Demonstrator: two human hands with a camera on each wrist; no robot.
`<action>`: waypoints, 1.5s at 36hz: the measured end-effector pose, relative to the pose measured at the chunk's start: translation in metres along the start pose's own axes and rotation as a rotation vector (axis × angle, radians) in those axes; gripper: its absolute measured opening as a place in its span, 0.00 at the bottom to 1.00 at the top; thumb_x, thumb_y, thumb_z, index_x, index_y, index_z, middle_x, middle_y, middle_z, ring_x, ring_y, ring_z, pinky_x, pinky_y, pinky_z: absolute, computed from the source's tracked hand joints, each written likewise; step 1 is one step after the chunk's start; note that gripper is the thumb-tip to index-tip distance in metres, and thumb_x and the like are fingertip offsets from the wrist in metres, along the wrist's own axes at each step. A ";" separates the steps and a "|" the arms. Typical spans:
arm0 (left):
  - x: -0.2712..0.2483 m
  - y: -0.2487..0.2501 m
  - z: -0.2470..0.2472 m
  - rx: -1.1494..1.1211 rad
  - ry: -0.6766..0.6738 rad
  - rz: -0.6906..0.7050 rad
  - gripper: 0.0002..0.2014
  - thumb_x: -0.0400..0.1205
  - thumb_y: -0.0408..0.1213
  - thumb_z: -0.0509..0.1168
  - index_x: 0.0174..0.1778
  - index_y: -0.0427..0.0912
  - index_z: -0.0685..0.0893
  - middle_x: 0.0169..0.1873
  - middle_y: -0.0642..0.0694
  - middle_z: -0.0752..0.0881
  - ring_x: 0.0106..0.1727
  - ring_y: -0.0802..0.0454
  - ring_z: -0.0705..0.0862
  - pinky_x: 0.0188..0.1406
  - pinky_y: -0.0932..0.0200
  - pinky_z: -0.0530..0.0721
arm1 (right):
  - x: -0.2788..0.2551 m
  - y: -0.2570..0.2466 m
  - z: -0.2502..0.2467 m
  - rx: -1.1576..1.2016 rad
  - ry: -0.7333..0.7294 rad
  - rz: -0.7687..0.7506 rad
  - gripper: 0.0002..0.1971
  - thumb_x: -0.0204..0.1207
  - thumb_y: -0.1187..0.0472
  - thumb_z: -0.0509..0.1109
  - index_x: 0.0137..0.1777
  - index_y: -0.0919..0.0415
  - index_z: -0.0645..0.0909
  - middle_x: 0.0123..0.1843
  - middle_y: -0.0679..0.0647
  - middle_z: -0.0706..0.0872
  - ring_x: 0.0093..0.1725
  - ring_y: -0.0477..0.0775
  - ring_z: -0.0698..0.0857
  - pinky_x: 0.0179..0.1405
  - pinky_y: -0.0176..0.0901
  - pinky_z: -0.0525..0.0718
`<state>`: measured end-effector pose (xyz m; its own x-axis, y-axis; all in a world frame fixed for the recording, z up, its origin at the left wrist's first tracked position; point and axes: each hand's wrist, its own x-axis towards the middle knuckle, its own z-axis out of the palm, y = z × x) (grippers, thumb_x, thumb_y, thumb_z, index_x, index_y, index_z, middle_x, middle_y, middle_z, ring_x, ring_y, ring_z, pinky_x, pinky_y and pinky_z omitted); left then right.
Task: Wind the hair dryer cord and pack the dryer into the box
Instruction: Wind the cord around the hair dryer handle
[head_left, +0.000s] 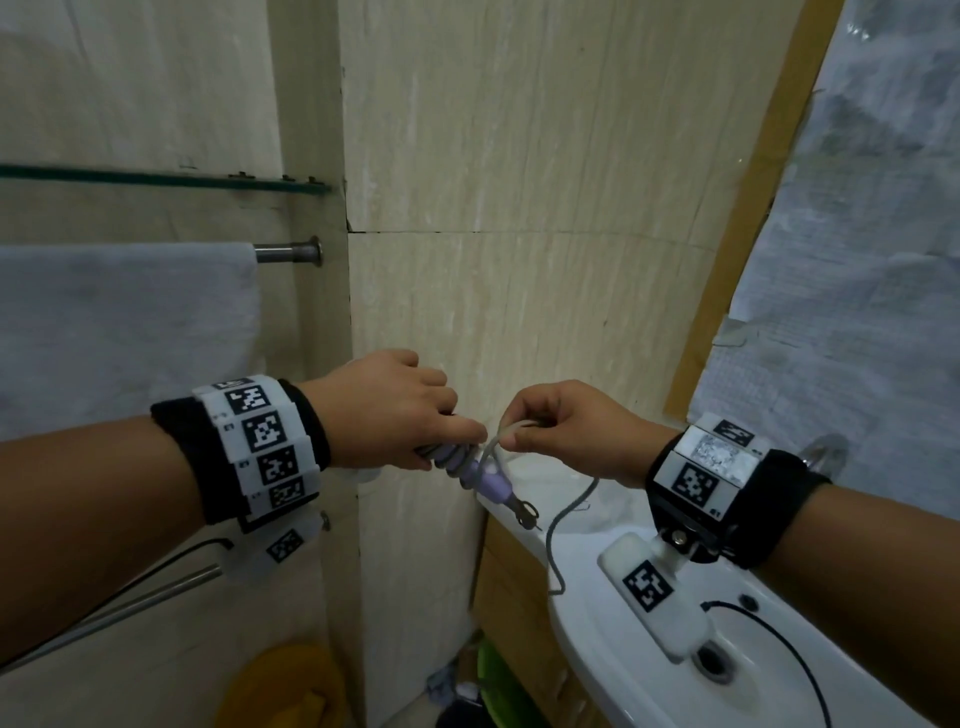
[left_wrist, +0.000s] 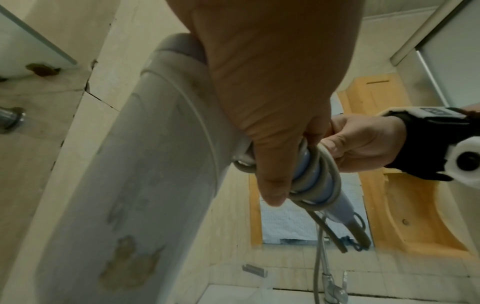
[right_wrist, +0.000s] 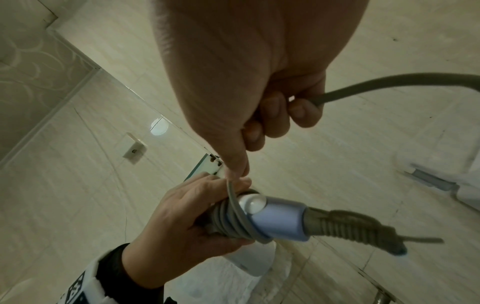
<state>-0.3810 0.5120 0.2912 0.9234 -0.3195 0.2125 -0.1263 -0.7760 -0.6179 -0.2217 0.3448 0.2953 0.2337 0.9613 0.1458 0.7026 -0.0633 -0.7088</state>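
Over the sink (head_left: 597, 613), left hand (head_left: 400, 410) hides the cord-wound dryer handle (head_left: 488, 480).

Materials & finish: bathroom w/ dryer

Dryer handle (right_wrist: 280, 223): smooth glossy lilac plastic; cord (right_wrist: 389, 84): matt grey rubbery sheath. Sink (head_left: 597, 639): glossy white ceramic. Wall tiles (head_left: 519, 208): beige stone-look, streaky, semi-matt. Towel (head_left: 119, 332): soft fuzzy white cloth on a brushed metal rail (head_left: 288, 253). Shelf (head_left: 156, 176): clear greenish glass.
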 end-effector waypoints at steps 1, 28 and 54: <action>0.000 0.000 -0.001 -0.002 0.010 0.007 0.25 0.71 0.50 0.75 0.63 0.53 0.79 0.37 0.49 0.86 0.37 0.48 0.83 0.32 0.52 0.81 | 0.001 0.000 0.000 0.026 0.003 -0.005 0.02 0.73 0.63 0.75 0.42 0.56 0.85 0.35 0.50 0.86 0.34 0.42 0.80 0.38 0.32 0.78; -0.003 0.002 -0.014 -0.169 0.165 -0.091 0.32 0.76 0.55 0.70 0.76 0.58 0.67 0.44 0.50 0.87 0.41 0.50 0.85 0.33 0.54 0.83 | -0.001 0.009 -0.020 0.313 -0.044 0.046 0.04 0.77 0.63 0.70 0.48 0.57 0.86 0.45 0.53 0.90 0.46 0.50 0.88 0.56 0.53 0.87; 0.004 -0.006 -0.037 -0.736 0.233 -0.645 0.34 0.72 0.64 0.66 0.75 0.70 0.63 0.58 0.57 0.83 0.52 0.54 0.84 0.50 0.46 0.87 | -0.005 0.017 0.008 0.306 -0.029 0.221 0.23 0.77 0.52 0.71 0.72 0.49 0.72 0.65 0.46 0.85 0.64 0.44 0.81 0.69 0.47 0.75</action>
<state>-0.3896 0.4955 0.3235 0.8105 0.2429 0.5329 0.1073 -0.9561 0.2726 -0.2161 0.3410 0.2768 0.3349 0.9409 -0.0502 0.4033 -0.1913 -0.8949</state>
